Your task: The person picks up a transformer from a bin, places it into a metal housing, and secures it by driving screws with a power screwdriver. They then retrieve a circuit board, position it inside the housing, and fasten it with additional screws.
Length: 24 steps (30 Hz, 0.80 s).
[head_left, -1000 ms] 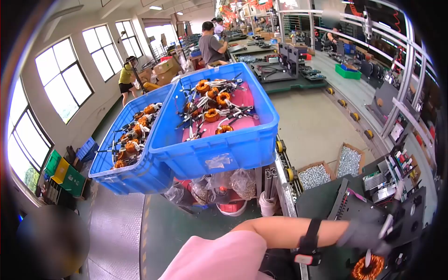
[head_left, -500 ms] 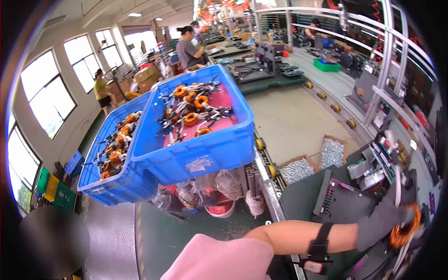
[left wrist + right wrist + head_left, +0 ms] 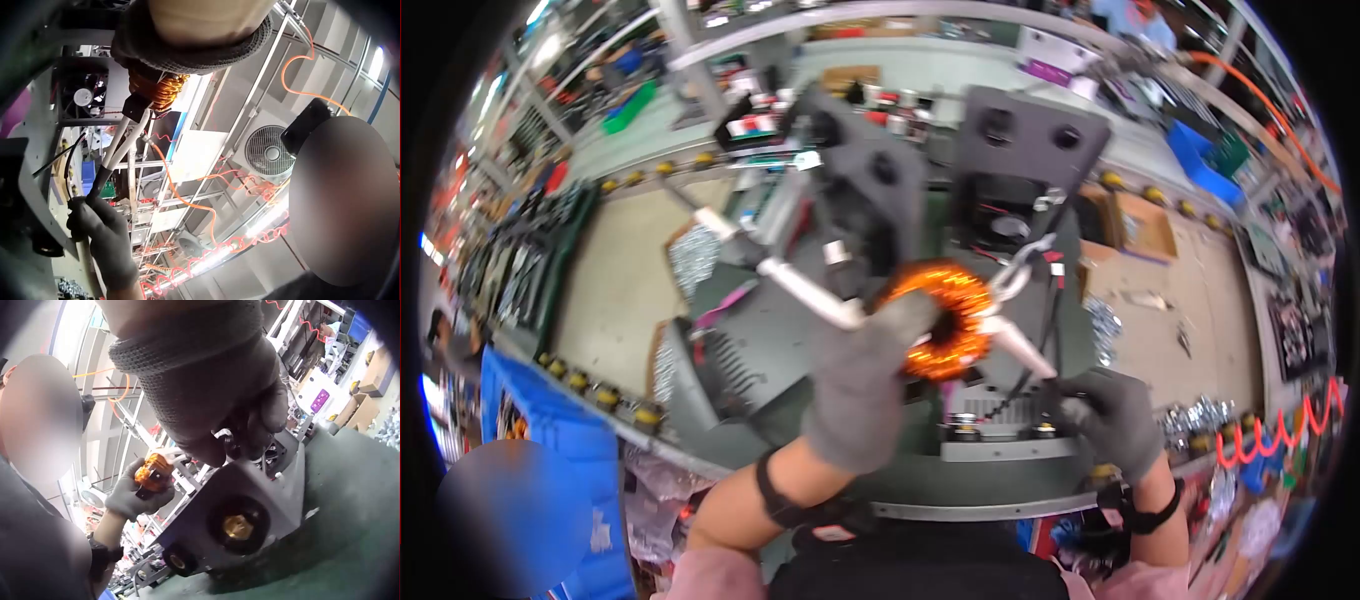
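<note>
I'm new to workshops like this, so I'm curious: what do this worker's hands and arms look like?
The left hand and right hand both wear grey gloves with textured, knit-looking cuffs. Black straps circle the arms near the wrists. The forearms are bare up to pink sleeves. Any fine markings are too blurred to read.

hands (image 3: 855,405) — grey gloves (image 3: 1125,425), knit cuffs (image 3: 187,347) | sleeves (image 3: 715,575) — pink | wrist straps (image 3: 771,494), black

Left wrist view: I log a caged fan (image 3: 270,152), pale ceiling (image 3: 344,69) above it, lit lamp (image 3: 376,62) at the fan's upper right.
</note>
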Each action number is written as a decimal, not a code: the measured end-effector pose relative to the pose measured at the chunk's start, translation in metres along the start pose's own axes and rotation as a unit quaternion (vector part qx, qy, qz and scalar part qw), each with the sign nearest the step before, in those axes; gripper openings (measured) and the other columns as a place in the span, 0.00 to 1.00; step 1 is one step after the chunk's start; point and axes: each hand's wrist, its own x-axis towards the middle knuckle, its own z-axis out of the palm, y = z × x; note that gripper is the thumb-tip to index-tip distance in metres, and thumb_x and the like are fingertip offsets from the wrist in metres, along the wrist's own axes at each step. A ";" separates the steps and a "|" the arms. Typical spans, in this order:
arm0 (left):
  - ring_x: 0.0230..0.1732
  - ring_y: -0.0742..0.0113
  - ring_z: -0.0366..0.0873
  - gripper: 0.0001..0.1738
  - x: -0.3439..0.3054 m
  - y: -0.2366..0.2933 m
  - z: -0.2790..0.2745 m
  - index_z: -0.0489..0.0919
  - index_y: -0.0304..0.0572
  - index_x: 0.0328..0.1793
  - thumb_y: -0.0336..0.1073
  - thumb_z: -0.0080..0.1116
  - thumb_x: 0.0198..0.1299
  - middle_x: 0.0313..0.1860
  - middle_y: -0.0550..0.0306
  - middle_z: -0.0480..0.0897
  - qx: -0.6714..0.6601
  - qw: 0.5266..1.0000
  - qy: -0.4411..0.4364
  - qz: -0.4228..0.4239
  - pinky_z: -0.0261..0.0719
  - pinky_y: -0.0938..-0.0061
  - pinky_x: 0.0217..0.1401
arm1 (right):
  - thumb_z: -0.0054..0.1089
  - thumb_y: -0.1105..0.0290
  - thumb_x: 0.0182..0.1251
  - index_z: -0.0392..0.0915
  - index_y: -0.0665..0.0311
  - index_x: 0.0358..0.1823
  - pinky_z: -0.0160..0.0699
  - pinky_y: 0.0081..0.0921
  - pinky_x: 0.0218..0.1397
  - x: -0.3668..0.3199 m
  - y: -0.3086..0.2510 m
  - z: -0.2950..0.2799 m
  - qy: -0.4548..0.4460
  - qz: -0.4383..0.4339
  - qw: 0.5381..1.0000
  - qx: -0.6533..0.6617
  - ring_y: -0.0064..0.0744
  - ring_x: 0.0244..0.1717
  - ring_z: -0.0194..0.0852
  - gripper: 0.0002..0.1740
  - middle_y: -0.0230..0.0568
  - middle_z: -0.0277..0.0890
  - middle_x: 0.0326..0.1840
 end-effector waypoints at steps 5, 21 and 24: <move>0.45 0.59 0.85 0.20 -0.012 0.006 0.004 0.68 0.24 0.59 0.29 0.50 0.62 0.47 0.43 0.81 0.060 0.996 -0.044 0.042 0.86 0.69 0.49 | 0.55 0.72 0.62 0.78 0.57 0.55 0.75 0.40 0.40 0.002 0.021 -0.008 -0.119 -0.033 0.992 0.038 0.51 0.37 0.77 0.18 0.47 0.77 0.39; 0.43 0.52 0.84 0.60 -0.035 0.026 -0.003 0.45 0.43 0.77 0.57 0.72 0.49 0.43 0.44 0.79 0.088 0.995 0.046 -0.020 0.84 0.57 0.50 | 0.56 0.79 0.46 0.84 0.53 0.42 0.74 0.38 0.49 0.047 0.047 0.006 -0.263 -0.153 0.951 0.063 0.43 0.45 0.74 0.20 0.39 0.75 0.38; 0.43 0.52 0.84 0.60 -0.040 0.025 -0.009 0.46 0.42 0.77 0.57 0.73 0.48 0.42 0.45 0.79 0.099 0.993 0.061 -0.032 0.84 0.58 0.49 | 0.58 0.76 0.48 0.85 0.53 0.39 0.74 0.37 0.48 0.048 0.046 0.007 -0.255 -0.124 0.955 0.088 0.43 0.44 0.74 0.15 0.38 0.75 0.37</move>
